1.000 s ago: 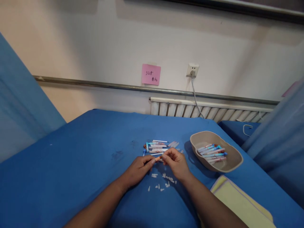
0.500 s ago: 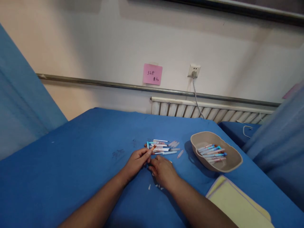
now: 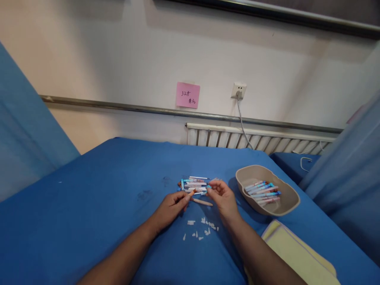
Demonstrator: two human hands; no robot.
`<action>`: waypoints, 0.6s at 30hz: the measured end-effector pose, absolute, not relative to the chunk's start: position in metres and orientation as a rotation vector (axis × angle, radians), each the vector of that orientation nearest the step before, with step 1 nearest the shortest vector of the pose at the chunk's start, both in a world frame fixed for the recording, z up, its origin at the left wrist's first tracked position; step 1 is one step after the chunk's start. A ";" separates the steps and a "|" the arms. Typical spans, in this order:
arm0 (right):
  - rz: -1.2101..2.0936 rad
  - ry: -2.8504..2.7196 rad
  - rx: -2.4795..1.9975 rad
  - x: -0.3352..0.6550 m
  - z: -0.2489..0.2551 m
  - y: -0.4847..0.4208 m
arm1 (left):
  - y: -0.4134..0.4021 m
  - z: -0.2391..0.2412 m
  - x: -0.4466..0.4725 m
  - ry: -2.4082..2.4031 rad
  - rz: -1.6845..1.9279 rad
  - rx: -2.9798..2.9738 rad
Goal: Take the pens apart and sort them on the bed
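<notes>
My left hand (image 3: 170, 206) is closed in a pinch on an orange pen part (image 3: 191, 192) that points up and right. My right hand (image 3: 223, 198) is raised just right of it, fingers curled, with a small blue piece (image 3: 209, 187) at its fingertips. A thin pale refill (image 3: 202, 202) lies on the blue cloth between the two hands. Just beyond the fingers is a heap of pens (image 3: 194, 183). Several small white caps (image 3: 202, 228) are scattered on the cloth near my wrists.
A beige oval tray (image 3: 289, 204) holding several pens stands at the right on the blue table (image 3: 97, 198). A yellow folded cloth (image 3: 297, 255) lies at the near right. Blue partitions stand at both sides. Behind are a radiator, a wall socket with a cable and a pink note.
My right hand has lifted off the cloth near the caps and moved right and up to the pen heap. The left hand has kept its orange part almost still.
</notes>
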State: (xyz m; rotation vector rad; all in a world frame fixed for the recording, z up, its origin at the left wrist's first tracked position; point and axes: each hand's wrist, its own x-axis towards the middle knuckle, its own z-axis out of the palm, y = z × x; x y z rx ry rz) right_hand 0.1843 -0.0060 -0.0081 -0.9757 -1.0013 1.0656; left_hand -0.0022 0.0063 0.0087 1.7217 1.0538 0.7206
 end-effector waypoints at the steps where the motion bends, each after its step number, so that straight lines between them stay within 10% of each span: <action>1: 1.094 -0.957 -0.935 0.186 -0.004 -0.006 | 0.005 0.009 -0.002 1.053 0.706 1.735; 18: 1.149 -0.909 -0.853 0.181 0.002 -0.015 | 0.000 0.011 0.002 1.029 0.623 1.808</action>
